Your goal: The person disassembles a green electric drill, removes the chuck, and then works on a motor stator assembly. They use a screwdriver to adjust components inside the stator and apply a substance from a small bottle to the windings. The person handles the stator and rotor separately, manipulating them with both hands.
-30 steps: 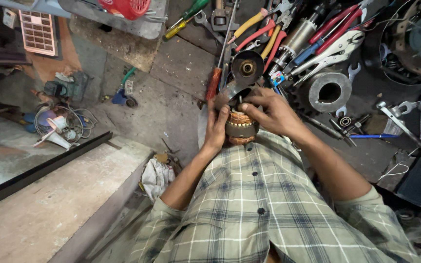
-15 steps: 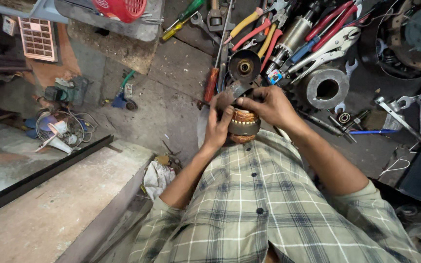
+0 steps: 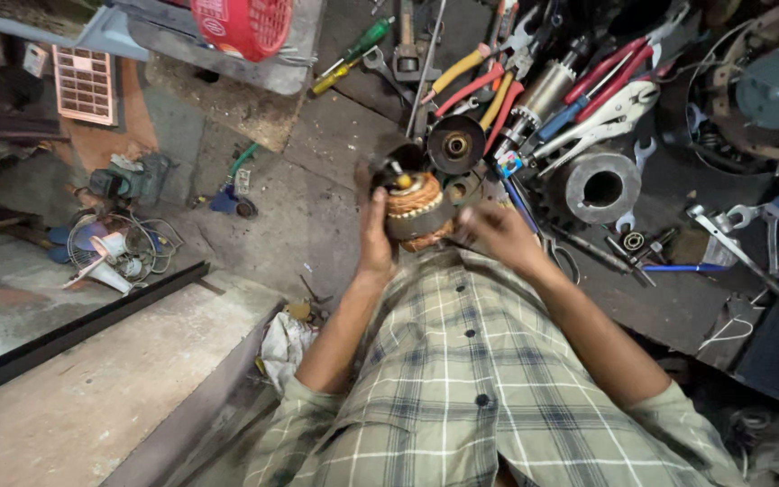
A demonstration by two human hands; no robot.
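Head view, looking straight down: the left hand (image 3: 374,236) is wrapped around the side of a motor armature (image 3: 416,209), a drum of copper-coloured windings with a dark metal core and a short shaft end poking out on its far side. It is held in the air above the person's lap, just near of the heap of tools on the floor. The right hand (image 3: 496,236) sits just beside the armature's right side, fingers loosely curled and slightly blurred; whether it touches the windings or pinches something thin cannot be told.

The armature looks dense and stiff, heavy for its bulk, with steel that should give a sure grip. The fine wire wraps look easy to nick, so the core or shaft seems the safer place to hold, not the copper.

Beyond it lie a dark round disc (image 3: 456,142), red- and yellow-handled pliers (image 3: 484,77), locking pliers (image 3: 601,113) and a grey metal cylinder (image 3: 601,188) to the right.

Half a second ago both hands cupped the armature closely; now the right hand has come off to the side, and the armature is tilted more towards the left.
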